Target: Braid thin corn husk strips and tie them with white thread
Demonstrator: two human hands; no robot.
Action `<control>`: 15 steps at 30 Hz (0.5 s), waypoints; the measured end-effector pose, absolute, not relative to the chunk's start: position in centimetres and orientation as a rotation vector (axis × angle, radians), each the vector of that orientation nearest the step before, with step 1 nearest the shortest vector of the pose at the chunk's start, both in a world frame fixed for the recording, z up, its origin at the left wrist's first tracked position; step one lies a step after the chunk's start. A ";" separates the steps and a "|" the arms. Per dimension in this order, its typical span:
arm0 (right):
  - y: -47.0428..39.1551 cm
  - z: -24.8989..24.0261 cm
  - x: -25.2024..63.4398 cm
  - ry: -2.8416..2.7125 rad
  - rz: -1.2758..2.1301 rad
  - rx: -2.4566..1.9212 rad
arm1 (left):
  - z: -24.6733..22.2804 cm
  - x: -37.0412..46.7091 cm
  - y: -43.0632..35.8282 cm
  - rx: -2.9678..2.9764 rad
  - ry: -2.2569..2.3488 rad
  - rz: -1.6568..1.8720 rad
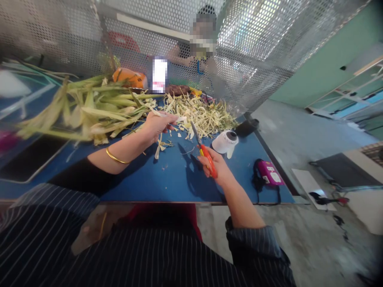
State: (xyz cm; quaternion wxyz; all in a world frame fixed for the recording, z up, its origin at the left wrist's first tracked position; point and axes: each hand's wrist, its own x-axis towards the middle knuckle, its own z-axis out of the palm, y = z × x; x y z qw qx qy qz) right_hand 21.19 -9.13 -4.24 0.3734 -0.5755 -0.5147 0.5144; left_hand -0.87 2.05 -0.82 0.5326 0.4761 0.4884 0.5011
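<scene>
My left hand [157, 124] pinches a pale strip of plant husk [179, 118] over the blue table. In my right hand [220, 165] is a pair of scissors [208, 158] with red and yellow handles, its blades pointing up and away from me. The scissor tips stand just right of the strip's end; I cannot tell whether they touch it. Behind both hands lies a heap of cut husk pieces [203, 115]. To the left spreads a pile of long green and yellowish husks [101, 105]. A few scraps [158, 148] lie below my left hand.
A white thread cone [221, 142] and a black cylinder [247, 127] stand right of the heap. Farther right lies a purple box [270, 172] with a black cord. An orange item [130, 77] and a lit phone [159, 75] are at the back, before a perforated metal screen [254, 52]; a person is behind it.
</scene>
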 end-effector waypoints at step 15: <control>-9.7 -3.0 17.4 -1.468 1.132 -1.386 | -1.4 0.4 1.1 0.962 1.118 1.469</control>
